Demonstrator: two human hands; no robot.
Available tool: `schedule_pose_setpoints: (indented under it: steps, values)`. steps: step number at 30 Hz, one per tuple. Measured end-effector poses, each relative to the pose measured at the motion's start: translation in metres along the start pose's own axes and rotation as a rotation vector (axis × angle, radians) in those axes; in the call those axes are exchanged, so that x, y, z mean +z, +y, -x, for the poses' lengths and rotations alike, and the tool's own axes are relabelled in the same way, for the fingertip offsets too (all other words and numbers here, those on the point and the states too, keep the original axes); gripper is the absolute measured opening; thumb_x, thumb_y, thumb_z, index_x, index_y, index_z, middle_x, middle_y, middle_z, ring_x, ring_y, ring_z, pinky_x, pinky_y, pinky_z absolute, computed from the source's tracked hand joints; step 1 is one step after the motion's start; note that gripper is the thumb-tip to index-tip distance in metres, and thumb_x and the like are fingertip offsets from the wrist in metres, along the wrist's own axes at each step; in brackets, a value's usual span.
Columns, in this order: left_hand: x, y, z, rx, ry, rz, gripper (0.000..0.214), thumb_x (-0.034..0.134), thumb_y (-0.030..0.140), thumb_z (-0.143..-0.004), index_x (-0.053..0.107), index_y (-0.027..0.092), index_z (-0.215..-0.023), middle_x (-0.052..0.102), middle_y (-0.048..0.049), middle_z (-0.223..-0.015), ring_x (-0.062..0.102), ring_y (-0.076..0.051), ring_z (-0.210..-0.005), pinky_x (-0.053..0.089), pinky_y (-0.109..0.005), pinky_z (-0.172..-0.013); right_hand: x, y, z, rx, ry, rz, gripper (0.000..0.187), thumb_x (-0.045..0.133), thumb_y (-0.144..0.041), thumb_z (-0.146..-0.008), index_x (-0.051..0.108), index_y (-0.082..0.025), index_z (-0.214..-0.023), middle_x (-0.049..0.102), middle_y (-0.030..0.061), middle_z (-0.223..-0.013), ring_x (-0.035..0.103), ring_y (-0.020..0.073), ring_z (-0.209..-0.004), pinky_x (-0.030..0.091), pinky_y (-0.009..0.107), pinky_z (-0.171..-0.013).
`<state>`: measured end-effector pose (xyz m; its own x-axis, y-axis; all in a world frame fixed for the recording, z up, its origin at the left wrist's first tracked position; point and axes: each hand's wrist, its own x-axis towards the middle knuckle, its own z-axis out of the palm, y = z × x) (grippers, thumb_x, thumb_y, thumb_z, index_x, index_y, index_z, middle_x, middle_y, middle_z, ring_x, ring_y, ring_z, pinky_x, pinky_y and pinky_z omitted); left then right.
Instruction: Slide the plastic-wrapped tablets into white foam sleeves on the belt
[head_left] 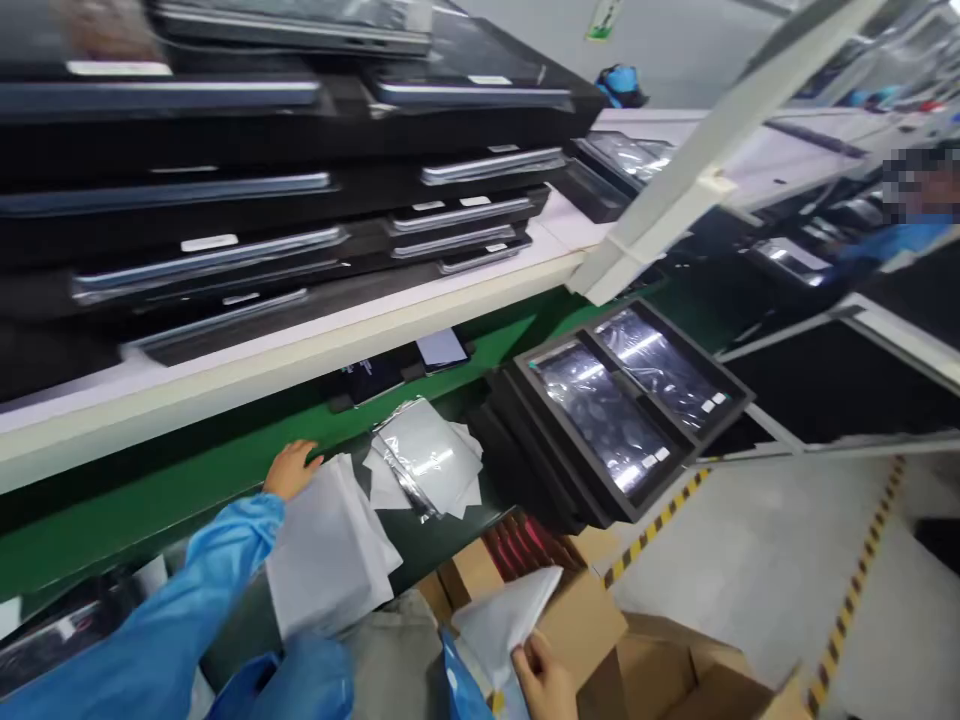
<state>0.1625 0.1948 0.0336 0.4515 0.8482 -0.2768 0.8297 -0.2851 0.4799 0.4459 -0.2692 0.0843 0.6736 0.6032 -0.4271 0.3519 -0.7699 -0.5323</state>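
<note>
My left hand (292, 470) is at the far left corner of a stack of thin white foam-like sleeves (322, 550), fingers slightly apart and touching its edge. Low in the middle, my right hand (544, 675) pinches a thin white sleeve (506, 620) between thumb and fingers, holding it tilted above an open cardboard box (581, 630). Beyond the stack, clear-wrapped flat grey pieces (431, 455) lie on white sheets. Whether the held sleeve contains anything is hidden.
Stacked black trays (630, 400) with film-wrapped tablet-like screens stand at the right of the green bench (487, 350). A white shelf edge (300, 360) loaded with black trays runs above. A slanted white post (660, 210) rises at right. A co-worker's blue sleeve (892, 245) shows far right.
</note>
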Motion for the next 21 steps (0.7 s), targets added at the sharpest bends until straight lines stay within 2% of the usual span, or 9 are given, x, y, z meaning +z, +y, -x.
schedule_pose_setpoints:
  steps: [2, 4, 7, 10, 13, 17, 19, 21]
  values:
    - [0.0, -0.04, 0.041, -0.106, -0.007, -0.057, 0.036, 0.051, 0.036, -0.086, 0.068, 0.013, -0.108, 0.066, -0.0173, -0.115, 0.058, -0.034, -0.111, 0.042, -0.046, -0.103, 0.016, -0.032, -0.027, -0.115, -0.092, 0.039, 0.024, 0.042, -0.041, -0.071, 0.036, -0.025, -0.054, 0.048, 0.0018, -0.054, 0.053, 0.0221, -0.058, 0.04, 0.033, -0.059]
    - [0.004, -0.066, 0.071, -0.157, -0.015, -0.08, 0.035, 0.051, 0.037, -0.087, 0.068, 0.014, -0.107, 0.067, -0.0155, -0.113, 0.06, -0.032, -0.109, 0.045, -0.043, -0.101, 0.04, -0.063, -0.046, -0.217, -0.199, 0.065, 0.021, 0.044, -0.031, -0.067, 0.03, -0.024, -0.053, 0.042, -0.0007, -0.053, 0.047, 0.0173, -0.056, 0.032, 0.03, -0.057]
    - [0.014, -0.079, 0.092, -0.128, 0.01, -0.09, 0.036, 0.046, 0.033, -0.091, 0.064, 0.016, -0.117, 0.06, -0.0136, -0.128, 0.053, -0.029, -0.121, 0.038, -0.038, -0.108, 0.081, -0.094, -0.063, -0.262, -0.298, 0.122, 0.019, 0.046, -0.021, -0.065, 0.032, -0.022, -0.052, 0.039, -0.0028, -0.052, 0.042, 0.0139, -0.057, 0.026, 0.028, -0.058]
    - [0.021, -0.07, 0.092, -0.08, 0.049, -0.099, 0.038, 0.041, 0.023, -0.092, 0.06, 0.015, -0.123, 0.052, -0.0146, -0.137, 0.043, -0.029, -0.13, 0.031, -0.039, -0.113, 0.117, -0.106, -0.071, -0.167, -0.278, 0.194, 0.016, 0.049, -0.017, -0.068, 0.038, -0.021, -0.056, 0.043, -0.0023, -0.056, 0.046, 0.0149, -0.061, 0.026, 0.027, -0.059]
    - [0.023, -0.059, 0.081, -0.037, 0.033, -0.088, 0.032, 0.04, 0.015, -0.089, 0.063, 0.013, -0.111, 0.059, -0.0157, -0.121, 0.051, -0.028, -0.118, 0.037, -0.038, -0.106, 0.139, -0.108, -0.076, -0.117, -0.29, 0.2, 0.008, 0.051, -0.013, -0.07, 0.05, -0.02, -0.073, 0.052, -0.0012, -0.063, 0.054, 0.0174, -0.066, 0.03, 0.027, -0.062]
    - [0.017, -0.056, 0.066, 0.042, -0.011, -0.069, 0.022, 0.041, 0.011, -0.087, 0.063, 0.015, -0.087, 0.062, -0.014, -0.104, 0.055, -0.027, -0.103, 0.041, -0.038, -0.098, 0.146, -0.115, -0.077, -0.239, -0.355, 0.217, 0.036, 0.045, -0.011, -0.075, 0.056, -0.019, -0.109, 0.053, -0.0022, -0.061, 0.058, 0.0205, -0.066, 0.034, 0.028, -0.065]
    - [0.013, -0.056, 0.063, 0.079, -0.038, -0.059, 0.02, 0.041, 0.01, -0.087, 0.06, 0.016, -0.085, 0.061, -0.0132, -0.103, 0.055, -0.026, -0.101, 0.042, -0.037, -0.096, 0.145, -0.121, -0.075, -0.315, -0.368, 0.197, 0.05, 0.042, -0.012, -0.078, 0.052, -0.019, -0.127, 0.057, -0.0005, -0.064, 0.06, 0.0221, -0.071, 0.037, 0.029, -0.069]
    - [0.009, -0.057, 0.063, 0.107, -0.073, -0.044, 0.019, 0.04, 0.011, -0.088, 0.058, 0.017, -0.086, 0.061, -0.0121, -0.103, 0.056, -0.024, -0.101, 0.042, -0.035, -0.095, 0.145, -0.127, -0.072, -0.384, -0.388, 0.153, 0.056, 0.04, -0.018, -0.083, 0.046, -0.021, -0.139, 0.061, 0.001, -0.069, 0.061, 0.0231, -0.075, 0.04, 0.03, -0.073]
